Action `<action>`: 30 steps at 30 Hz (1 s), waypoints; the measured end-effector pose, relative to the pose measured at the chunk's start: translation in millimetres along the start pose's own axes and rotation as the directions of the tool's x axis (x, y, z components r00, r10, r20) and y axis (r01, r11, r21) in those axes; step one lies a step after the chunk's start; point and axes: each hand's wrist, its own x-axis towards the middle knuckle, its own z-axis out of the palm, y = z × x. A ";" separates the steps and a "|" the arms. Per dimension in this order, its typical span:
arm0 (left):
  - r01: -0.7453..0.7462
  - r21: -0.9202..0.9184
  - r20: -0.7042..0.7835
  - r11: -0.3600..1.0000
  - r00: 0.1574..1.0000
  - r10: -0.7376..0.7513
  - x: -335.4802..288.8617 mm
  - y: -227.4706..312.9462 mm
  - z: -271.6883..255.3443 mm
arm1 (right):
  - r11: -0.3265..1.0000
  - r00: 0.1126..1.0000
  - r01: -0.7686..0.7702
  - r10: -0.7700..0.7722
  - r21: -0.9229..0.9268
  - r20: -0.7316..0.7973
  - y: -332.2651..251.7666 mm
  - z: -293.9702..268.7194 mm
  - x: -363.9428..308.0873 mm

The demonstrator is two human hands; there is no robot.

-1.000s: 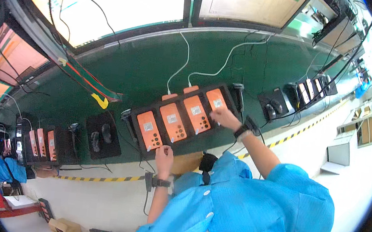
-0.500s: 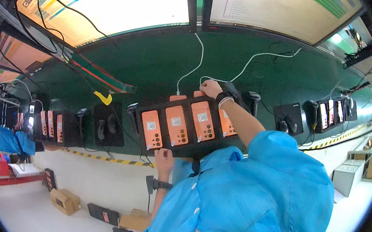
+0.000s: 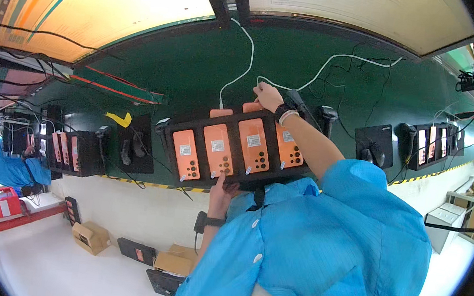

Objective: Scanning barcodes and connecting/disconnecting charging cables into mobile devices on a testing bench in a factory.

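Note:
A black tray holds several orange phones face down in a row, with white labels on their backs, such as the second phone from the left. My left hand is at the tray's front edge, its index finger stretched up to the lower end of that second phone. Behind the tray, my right hand pinches the end of a white cable just above an orange phone standing at the back. The fingers partly hide the plug. Another orange phone beside it has its own white cable plugged in.
Two monitors overhang the back of the green bench. Handheld scanners and a dark pad stand to the sides. At far left a person in blue works by more phones. Cardboard boxes lie on the floor.
My left hand has moved from below the leftmost phone to the lower end of the second phone. My right hand stays at the cable end behind the tray. The whole view has shifted slightly.

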 end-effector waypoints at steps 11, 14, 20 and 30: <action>-0.041 0.017 -0.054 0.999 0.998 0.042 1.6 5.1 6.4 | 0.836 0.891 0.452 -0.410 -0.310 0.194 -19.9 0.1 -76.9; 0.006 0.092 -0.015 0.996 1.000 -0.005 -2.2 17.6 14.0 | 0.862 0.950 0.306 -0.252 -0.404 0.182 -26.4 1.1 -64.2; 0.071 0.888 0.019 0.454 0.982 -0.190 -18.7 51.6 36.0 | 0.814 0.768 0.422 -0.555 -0.398 -0.320 38.6 -71.0 -93.1; -0.648 0.511 0.860 -0.565 0.372 0.350 86.1 -2.3 182.1 | 0.950 0.806 -0.297 0.302 0.094 -0.509 171.7 -94.7 -173.9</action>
